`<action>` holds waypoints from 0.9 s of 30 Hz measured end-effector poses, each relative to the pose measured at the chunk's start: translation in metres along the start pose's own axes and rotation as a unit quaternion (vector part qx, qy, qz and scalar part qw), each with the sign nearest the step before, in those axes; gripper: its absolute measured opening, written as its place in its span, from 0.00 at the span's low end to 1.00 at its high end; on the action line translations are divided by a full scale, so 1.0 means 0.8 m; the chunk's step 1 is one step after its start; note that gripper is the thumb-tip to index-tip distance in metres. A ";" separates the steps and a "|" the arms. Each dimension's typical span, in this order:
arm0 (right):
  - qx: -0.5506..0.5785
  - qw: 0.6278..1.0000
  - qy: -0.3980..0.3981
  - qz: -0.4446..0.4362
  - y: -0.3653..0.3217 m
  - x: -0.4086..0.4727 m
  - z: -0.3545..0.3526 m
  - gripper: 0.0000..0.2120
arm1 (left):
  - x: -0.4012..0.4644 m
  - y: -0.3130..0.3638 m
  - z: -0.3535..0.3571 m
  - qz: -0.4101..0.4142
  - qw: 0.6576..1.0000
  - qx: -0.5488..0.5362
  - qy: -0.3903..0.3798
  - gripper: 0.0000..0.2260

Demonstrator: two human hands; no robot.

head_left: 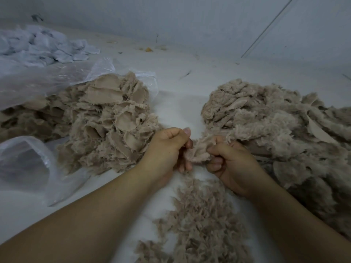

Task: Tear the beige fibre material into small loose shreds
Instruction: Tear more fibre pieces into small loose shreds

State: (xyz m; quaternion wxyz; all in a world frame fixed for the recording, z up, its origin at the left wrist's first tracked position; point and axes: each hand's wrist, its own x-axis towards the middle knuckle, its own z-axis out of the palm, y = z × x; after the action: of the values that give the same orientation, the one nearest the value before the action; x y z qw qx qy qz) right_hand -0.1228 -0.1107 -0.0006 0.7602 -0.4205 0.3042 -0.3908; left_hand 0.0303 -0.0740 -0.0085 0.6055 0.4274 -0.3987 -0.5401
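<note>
White floor [182,103] beneath, both hands pinch a beige fibre piece [199,150] between them.

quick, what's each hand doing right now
Left hand: closed, pinching one edge of the beige piece.
Right hand: closed, gripping the other side of the same piece.

Materials and finishes. Centre: beige fibre piece [199,150], matt, fuzzy cloth with frayed edges. Left pile of beige patches [106,118]: smoother woven faces, ragged fringes. Right pile [266,118]: plush, fluffy nap. Lower centre shreds [201,221]: loose, wispy fibre. Left: clear plastic bags [38,160], thin, glossy, crinkled. Upper left: pale blue-white scraps [43,46], soft, matt. Worktop [178,103]: white, matt, smooth.
</note>
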 end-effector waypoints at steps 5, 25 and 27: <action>-0.049 0.999 -0.013 -0.009 0.001 0.000 0.001 0.12 | -0.002 -0.004 0.006 0.033 0.995 0.090 -0.025 0.11; -0.075 0.997 0.005 0.010 -0.001 0.002 -0.002 0.16 | 0.005 -0.010 0.001 0.041 0.996 0.056 0.060 0.20; -0.057 0.998 0.000 0.012 0.000 0.002 -0.003 0.14 | 0.005 -0.011 0.000 0.044 0.996 0.056 0.055 0.20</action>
State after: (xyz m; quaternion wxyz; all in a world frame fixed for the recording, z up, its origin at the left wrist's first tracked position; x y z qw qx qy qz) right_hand -0.1236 -0.1132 -0.0019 0.7397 -0.4598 0.3307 -0.3633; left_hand 0.0279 -0.0787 -0.0169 0.6250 0.4719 -0.4124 -0.4655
